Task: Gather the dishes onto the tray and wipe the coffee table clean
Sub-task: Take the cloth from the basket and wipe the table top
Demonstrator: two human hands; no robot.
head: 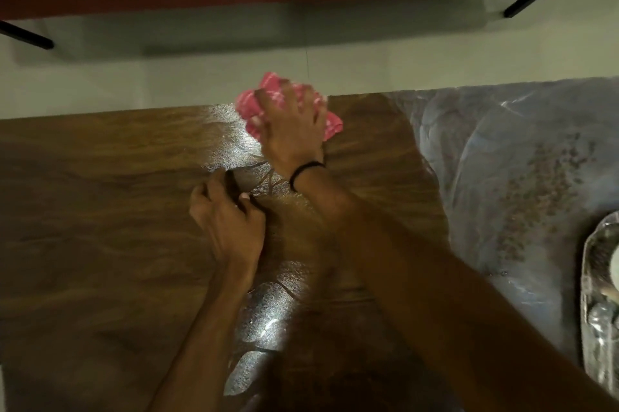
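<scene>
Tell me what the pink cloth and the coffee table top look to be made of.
Pink cloth: soft woven fabric, likely cotton, judging by how it bunches under the right hand; pale pattern, blurred. Coffee table: dark brown wood grain with a glossy finish, shown by the bright glare; solid wood or laminate cannot be told.

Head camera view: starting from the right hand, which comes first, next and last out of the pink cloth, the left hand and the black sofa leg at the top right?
1. Pink cloth: under the right hand, touching it.
2. Left hand: nearer the camera, on the wooden table.
3. Black sofa leg: far right, on the floor beyond the table.
</scene>
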